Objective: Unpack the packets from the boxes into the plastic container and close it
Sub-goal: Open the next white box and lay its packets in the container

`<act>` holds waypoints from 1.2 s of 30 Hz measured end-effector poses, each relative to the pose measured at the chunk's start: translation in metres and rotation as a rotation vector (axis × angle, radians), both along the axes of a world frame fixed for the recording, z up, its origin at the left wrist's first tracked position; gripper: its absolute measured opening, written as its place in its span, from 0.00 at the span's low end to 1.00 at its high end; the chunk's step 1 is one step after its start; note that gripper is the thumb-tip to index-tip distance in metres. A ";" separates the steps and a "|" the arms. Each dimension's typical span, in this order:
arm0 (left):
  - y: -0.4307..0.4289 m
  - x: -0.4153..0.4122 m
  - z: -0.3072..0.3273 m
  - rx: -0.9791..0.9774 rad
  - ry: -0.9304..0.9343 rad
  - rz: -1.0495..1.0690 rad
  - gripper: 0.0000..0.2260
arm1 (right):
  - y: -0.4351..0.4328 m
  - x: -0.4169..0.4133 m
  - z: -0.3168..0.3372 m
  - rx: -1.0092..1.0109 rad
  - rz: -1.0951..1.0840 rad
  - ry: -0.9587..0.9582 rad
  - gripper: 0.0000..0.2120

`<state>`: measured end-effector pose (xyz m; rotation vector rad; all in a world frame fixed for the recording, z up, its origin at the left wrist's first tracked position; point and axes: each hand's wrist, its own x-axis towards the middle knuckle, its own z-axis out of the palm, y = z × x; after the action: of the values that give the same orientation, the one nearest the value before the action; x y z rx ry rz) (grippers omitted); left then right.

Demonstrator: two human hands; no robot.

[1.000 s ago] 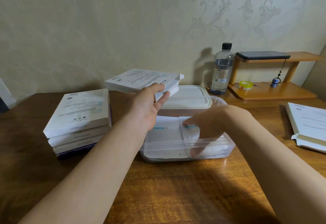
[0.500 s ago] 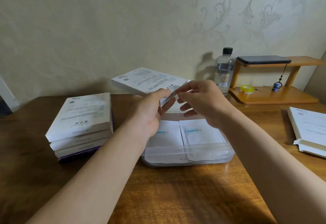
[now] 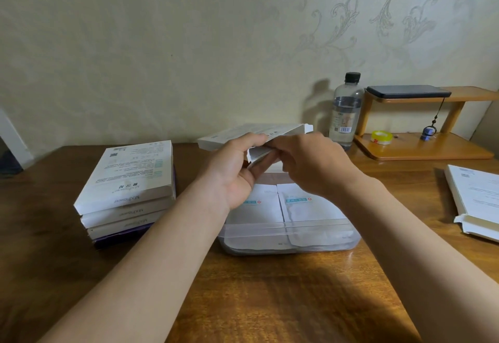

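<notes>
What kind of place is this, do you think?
Probably a room in a home. The scroll-patterned wallpaper, the wooden table and the small wooden shelf holding a phone and a roll of tape point to a domestic desk, not a shop or workshop.

Upside down from where I stand, the near edges of the stack of boxes (image 3: 127, 180) carry a brand that looks like "MiXFlower". The fine print and square codes on top are too small to read. The bottle (image 3: 345, 110) has a barcode on its label. The packets (image 3: 305, 205) show a teal strip with a small red cross, and their wording is illegible.
</notes>
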<state>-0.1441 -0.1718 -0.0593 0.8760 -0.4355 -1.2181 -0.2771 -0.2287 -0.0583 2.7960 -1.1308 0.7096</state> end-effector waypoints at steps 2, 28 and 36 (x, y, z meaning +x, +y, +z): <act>0.001 0.000 0.001 0.008 -0.006 -0.022 0.03 | -0.003 0.000 -0.002 -0.048 -0.020 0.011 0.16; -0.004 0.005 -0.001 0.042 0.076 0.079 0.04 | -0.020 -0.020 0.025 0.148 0.240 -1.044 0.05; -0.005 0.005 -0.001 -0.008 0.056 0.154 0.07 | -0.025 -0.035 0.038 0.264 0.170 -1.363 0.06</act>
<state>-0.1391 -0.1769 -0.0606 0.8507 -0.3212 -1.0956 -0.3125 -0.2540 -0.0201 2.3568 -1.0198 2.8480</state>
